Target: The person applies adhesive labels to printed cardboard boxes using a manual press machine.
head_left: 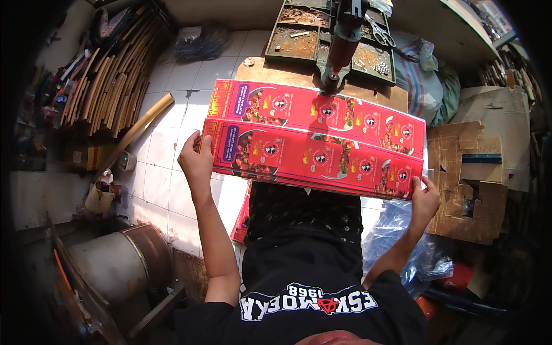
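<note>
Carton sheets [276,150], red-printed, gripped by left hand [196,161] at 9 o'clock, right hand [425,200] at 4; lined up at press [344,50] at 12, pressing probably remains.

Before you is a red printed stack [299,152], long and flat, with food pictures and round emblems. You hold it at both ends; its right end sits lower in view. Along its far edge lies a matching red strip [305,106], partly above the wooden desk [259,72].
</note>
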Tool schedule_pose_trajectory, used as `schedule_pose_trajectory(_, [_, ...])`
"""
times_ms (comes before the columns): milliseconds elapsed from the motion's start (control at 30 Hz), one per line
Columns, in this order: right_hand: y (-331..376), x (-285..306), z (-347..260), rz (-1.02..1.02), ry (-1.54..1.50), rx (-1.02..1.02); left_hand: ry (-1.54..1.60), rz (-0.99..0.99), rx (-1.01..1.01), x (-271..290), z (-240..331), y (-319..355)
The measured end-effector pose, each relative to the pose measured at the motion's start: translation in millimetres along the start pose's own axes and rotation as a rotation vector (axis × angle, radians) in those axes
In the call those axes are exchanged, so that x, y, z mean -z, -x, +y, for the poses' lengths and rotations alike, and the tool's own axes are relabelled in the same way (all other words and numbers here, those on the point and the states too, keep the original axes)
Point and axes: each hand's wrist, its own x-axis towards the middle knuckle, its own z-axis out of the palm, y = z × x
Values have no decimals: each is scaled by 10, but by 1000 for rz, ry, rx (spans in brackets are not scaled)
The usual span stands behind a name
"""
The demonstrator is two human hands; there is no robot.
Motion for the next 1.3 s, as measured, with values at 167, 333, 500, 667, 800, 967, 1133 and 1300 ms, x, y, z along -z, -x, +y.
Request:
schedule_pose_trajectory(167, [-24,-54,80,16,-162,-13,101,12,-29,-14,-127,-31])
schedule_pose_trajectory(333, [-238,-250,503,-61,-646,-59,90,55,-44,107,-9,7])
schedule_pose_trajectory(500, [-174,-56,478,-44,-1009,-101,396,-55,-17,329,123,133])
schedule_pose_trajectory(667, [-24,390,354,40,-1285,-113,476,-24,-211,465,331,249])
schedule_pose_trajectory(800, [-27,562,526,-35,-1889,115,838,-118,-402,469,525,273])
schedule_pose_trajectory(967, [10,546,632,-338,-1993,333,1281,-178,-2,349,664,421])
schedule_pose_trajectory(1133, [12,759,908,-38,-1322,-79,1391,-194,68,305,721,456])
schedule_pose_trajectory(1300, [118,748,642,-448,-1152,15,1366,-481,36,148,919,574])
